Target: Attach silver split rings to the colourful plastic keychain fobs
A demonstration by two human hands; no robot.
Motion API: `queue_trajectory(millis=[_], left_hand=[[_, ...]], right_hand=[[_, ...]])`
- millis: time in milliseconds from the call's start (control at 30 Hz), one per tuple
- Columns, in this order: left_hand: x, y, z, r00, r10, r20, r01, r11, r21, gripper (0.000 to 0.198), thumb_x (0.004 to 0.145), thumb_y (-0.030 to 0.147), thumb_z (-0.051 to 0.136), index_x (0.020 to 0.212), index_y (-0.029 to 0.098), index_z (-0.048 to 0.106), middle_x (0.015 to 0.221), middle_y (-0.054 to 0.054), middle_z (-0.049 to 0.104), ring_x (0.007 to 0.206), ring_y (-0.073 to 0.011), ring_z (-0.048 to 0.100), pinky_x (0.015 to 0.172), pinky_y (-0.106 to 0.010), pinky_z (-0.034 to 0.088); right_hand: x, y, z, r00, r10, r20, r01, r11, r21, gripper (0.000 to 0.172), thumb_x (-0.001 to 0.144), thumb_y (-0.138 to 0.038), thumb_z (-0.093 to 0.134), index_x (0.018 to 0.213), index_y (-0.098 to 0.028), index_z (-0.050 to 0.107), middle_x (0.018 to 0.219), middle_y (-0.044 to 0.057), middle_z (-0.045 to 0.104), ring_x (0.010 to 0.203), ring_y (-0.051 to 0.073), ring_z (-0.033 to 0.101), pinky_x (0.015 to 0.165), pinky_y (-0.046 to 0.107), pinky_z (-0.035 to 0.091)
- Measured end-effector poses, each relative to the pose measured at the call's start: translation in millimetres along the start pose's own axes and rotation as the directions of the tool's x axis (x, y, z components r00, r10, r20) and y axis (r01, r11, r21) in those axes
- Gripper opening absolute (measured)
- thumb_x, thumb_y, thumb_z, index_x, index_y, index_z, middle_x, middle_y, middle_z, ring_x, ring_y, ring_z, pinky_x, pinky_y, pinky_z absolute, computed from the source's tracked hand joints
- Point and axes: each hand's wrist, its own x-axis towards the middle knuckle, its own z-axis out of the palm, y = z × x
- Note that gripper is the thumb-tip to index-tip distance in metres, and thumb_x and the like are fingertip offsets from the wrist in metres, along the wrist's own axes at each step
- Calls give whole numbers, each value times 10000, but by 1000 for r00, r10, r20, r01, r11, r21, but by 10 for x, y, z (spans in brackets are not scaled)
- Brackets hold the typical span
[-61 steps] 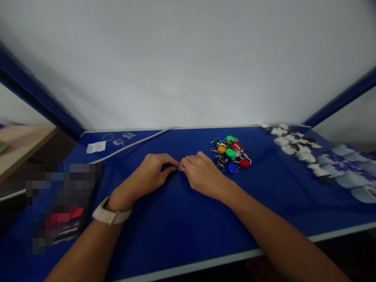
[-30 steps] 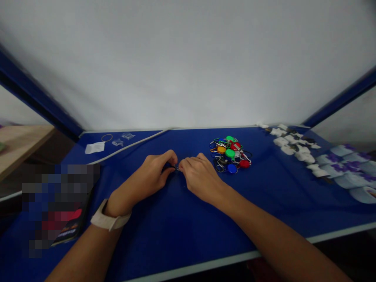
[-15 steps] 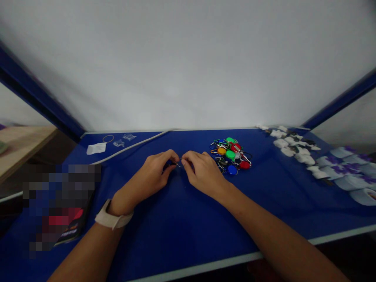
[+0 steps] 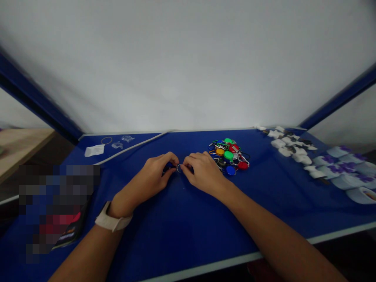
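Note:
Both my hands meet over the middle of the blue table (image 4: pixel 176 219). My left hand (image 4: pixel 152 177), with a pale watch band on the wrist, pinches a small dark blue key tag (image 4: pixel 168 167). My right hand (image 4: pixel 202 172) pinches the small metal split ring (image 4: pixel 179 168) joined to it. The fingertips of both hands nearly touch around the ring. Just right of my right hand lies a pile of coloured key tags (image 4: pixel 229 154), green, red, orange and blue, with clips.
A white cable (image 4: pixel 129 149) runs along the back left. A small white packet (image 4: pixel 94 150), a thin ring (image 4: pixel 106 140) and clear bits lie at the far left. White and purple-printed pieces (image 4: pixel 337 164) line the right side. A dark booklet (image 4: pixel 69 231) sits at the left edge.
My hands have stayed together at the same spot, with the fingers shifting slightly around the ring. The ring shows more plainly between the fingertips now.

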Motion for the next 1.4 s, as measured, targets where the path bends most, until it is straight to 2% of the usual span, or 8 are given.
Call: queue_trajectory(millis=[233, 333, 400, 500, 633, 967, 1167, 1400], left_hand=[[7, 12, 2, 1000, 6, -22, -6, 1000, -2, 149, 902, 93, 566, 998, 205, 589, 958, -11, 683, 868, -155, 657, 796, -272, 500], [6, 6, 10, 1000, 9, -27, -9, 1000, 6, 139, 902, 100, 566, 997, 200, 587, 952, -16, 686, 862, -157, 660, 791, -270, 507], [5, -1, 15, 1000, 12, -25, -12, 1000, 3, 148, 900, 91, 563, 1000, 198, 586, 959, -17, 686, 868, -156, 660, 800, -272, 509], [6, -10, 22, 1000, 14, -19, -14, 1000, -9, 148, 902, 90, 563, 999, 198, 586, 963, -18, 684, 885, -158, 660, 818, -276, 508], [7, -8, 22, 1000, 3, -21, -4, 1000, -10, 139, 901, 101, 565, 994, 201, 583, 956, -18, 685, 876, -162, 661, 816, -279, 513], [16, 7, 5, 1000, -1, -13, 1, 1000, -16, 143, 901, 108, 561, 998, 204, 603, 962, -18, 690, 875, -160, 659, 814, -280, 513], [-2, -14, 18, 1000, 7, -5, -7, 1000, -26, 138, 909, 115, 553, 1004, 206, 593, 970, -21, 689, 885, -163, 661, 823, -287, 514], [8, -19, 21, 1000, 9, -5, -9, 1000, -22, 121, 914, 133, 554, 1003, 205, 592, 958, -24, 688, 876, -166, 661, 805, -283, 514]], right_hand=[[7, -16, -27, 987, 152, 44, -155, 986, 66, 243, 936, -231, 539, 716, -180, 630, 753, 29, 680, 736, 174, 595, 721, 325, 306], [-6, -2, -19, 997, 76, 3, -76, 993, 88, 122, 936, -248, 567, 954, -173, 662, 931, 55, 696, 884, 198, 602, 790, 332, 316], [-15, 11, -4, 1000, -4, -14, 6, 996, 87, 169, 944, -259, 579, 1073, -177, 649, 1027, 68, 681, 965, 208, 581, 836, 340, 310], [-21, 33, 21, 995, -99, -3, 99, 994, 52, 153, 970, -268, 560, 1001, -183, 683, 994, 61, 672, 947, 202, 553, 849, 346, 294], [-16, 45, 31, 993, -115, -24, 115, 993, 16, 166, 967, -268, 568, 916, -173, 694, 910, 53, 671, 885, 197, 526, 818, 346, 282], [17, -4, -4, 989, 146, 6, -146, 984, 100, 183, 902, -225, 587, 729, -181, 628, 784, 25, 668, 784, 181, 571, 740, 328, 291], [-4, 20, 62, 999, 28, -45, -21, 989, 145, 123, 910, -254, 635, 1019, -207, 667, 979, 35, 675, 944, 200, 563, 819, 335, 301], [-17, 18, 37, 998, -39, -44, 43, 994, 97, 73, 916, -233, 639, 874, -198, 687, 889, 23, 674, 901, 199, 521, 805, 345, 273]])
